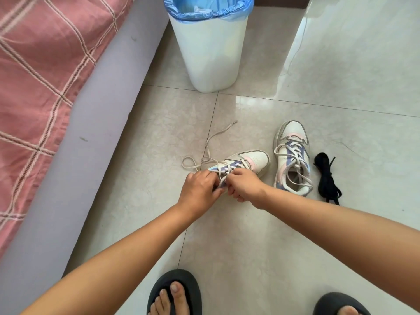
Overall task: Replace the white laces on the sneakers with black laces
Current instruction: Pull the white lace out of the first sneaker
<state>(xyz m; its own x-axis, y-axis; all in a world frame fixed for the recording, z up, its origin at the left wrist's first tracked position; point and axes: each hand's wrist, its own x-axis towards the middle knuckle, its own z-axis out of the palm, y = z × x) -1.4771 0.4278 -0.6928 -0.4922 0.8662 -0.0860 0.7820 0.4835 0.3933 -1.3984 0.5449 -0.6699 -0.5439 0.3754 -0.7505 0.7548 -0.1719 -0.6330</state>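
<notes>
On the tiled floor (250, 235), centre of view: near sneaker (246, 161), white with pink and purple panels, toe pointing right, lying across the view. White lace (212, 142) partly pulled out; loose end and a loop trail up and left over the tile, the rest crossed through the eyelets.

Left hand (200, 189) and right hand (244, 184) meet over the sneaker's throat, knuckles up. Fingers of both curled inward and pinching the white lace strand between them at the eyelets; fingertips mostly hidden under the hands, so the exact grip cannot be told.

Second sneaker (292, 158) just right of the first, upright, toe pointing away, opening toward the camera, white lace in place, loosely crossed. Black laces (327, 178) bundled on the tile just right of it, not touching the shoe as far as can be seen.

Farther out: white bin (209, 53) with blue liner (179, 10) standing beyond the shoes. Bed edge at left, pale mattress side (75, 144) under a pink checked cover (34, 76). Two feet in dark slippers (175, 292) at the bottom edge.
</notes>
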